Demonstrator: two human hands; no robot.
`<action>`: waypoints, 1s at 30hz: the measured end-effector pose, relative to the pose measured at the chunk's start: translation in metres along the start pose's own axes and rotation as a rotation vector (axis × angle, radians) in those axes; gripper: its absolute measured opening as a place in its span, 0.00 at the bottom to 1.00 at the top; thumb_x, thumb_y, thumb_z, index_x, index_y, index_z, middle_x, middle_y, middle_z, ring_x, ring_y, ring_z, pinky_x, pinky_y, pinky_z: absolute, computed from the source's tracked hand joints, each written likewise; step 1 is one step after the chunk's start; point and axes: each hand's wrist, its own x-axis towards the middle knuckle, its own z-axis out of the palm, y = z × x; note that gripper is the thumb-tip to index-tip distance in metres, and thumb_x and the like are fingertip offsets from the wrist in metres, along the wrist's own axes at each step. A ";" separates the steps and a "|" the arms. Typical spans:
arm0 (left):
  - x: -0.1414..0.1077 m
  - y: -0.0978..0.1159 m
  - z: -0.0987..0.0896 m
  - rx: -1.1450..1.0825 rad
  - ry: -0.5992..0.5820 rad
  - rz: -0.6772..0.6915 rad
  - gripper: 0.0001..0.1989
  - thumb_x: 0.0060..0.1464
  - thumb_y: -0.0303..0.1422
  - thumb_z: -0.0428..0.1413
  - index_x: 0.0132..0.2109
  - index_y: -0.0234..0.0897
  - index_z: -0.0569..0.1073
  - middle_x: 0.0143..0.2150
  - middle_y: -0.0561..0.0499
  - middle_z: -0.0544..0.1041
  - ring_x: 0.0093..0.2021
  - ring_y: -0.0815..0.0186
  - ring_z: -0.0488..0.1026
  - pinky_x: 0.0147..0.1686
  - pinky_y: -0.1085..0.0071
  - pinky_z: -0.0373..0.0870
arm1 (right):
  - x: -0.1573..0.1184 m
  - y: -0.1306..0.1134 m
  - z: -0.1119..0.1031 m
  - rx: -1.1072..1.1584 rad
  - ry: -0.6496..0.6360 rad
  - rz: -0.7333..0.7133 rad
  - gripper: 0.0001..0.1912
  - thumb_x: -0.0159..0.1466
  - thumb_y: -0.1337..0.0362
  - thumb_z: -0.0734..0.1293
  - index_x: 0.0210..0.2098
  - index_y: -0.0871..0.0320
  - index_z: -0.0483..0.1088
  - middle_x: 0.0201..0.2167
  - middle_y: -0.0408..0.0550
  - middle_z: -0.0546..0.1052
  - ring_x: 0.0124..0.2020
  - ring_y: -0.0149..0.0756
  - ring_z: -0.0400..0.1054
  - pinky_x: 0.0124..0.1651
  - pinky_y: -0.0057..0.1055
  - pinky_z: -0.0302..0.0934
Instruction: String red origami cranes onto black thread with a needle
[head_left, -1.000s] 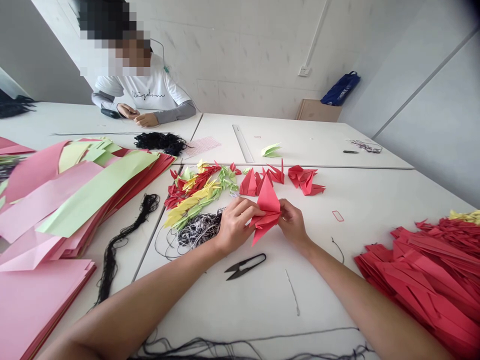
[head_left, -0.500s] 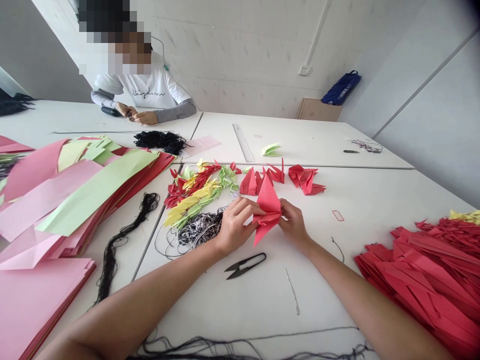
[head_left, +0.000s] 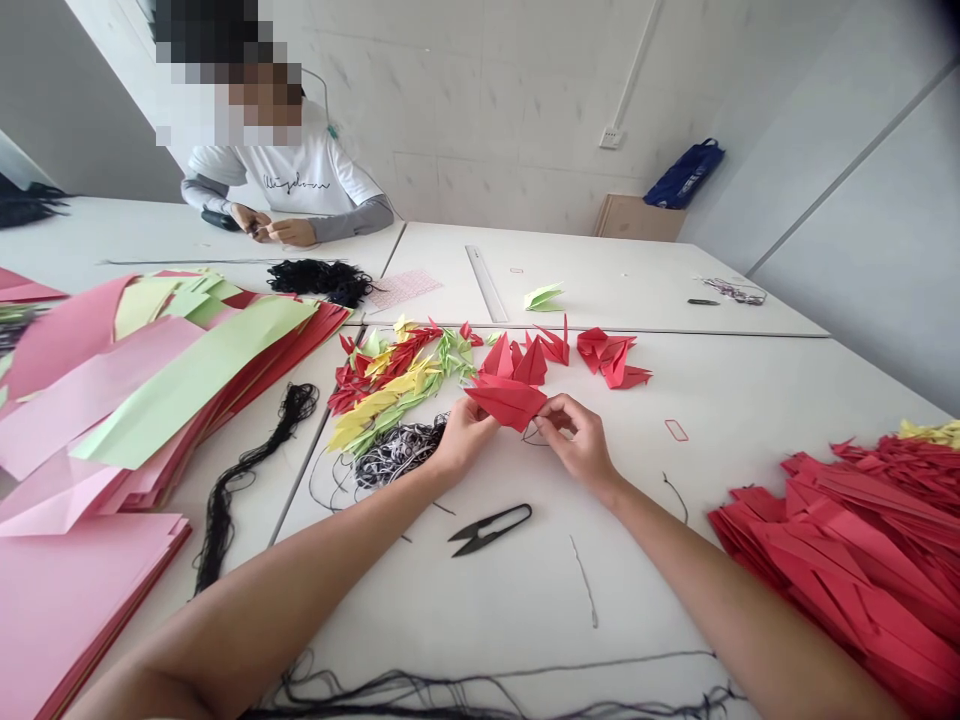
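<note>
Left hand [head_left: 465, 437] and right hand [head_left: 577, 440] are both closed on a folded red paper crane [head_left: 506, 402], pinching its opposite sides and apparently working a fold, over the middle of the table [head_left: 660, 480], just beside other red paper cranes [head_left: 607, 358] and near small black scissors [head_left: 491, 530].

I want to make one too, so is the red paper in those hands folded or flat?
Folded: the red paper has sharp creases and pointed flaps, and the left hand and right hand pinch it.
</note>
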 end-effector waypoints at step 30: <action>-0.001 -0.004 0.002 -0.180 -0.035 -0.041 0.17 0.48 0.39 0.65 0.41 0.31 0.81 0.40 0.46 0.84 0.38 0.62 0.78 0.41 0.69 0.74 | 0.001 -0.001 0.000 -0.271 0.134 -0.478 0.06 0.67 0.71 0.65 0.37 0.53 0.72 0.38 0.48 0.72 0.35 0.32 0.69 0.30 0.28 0.68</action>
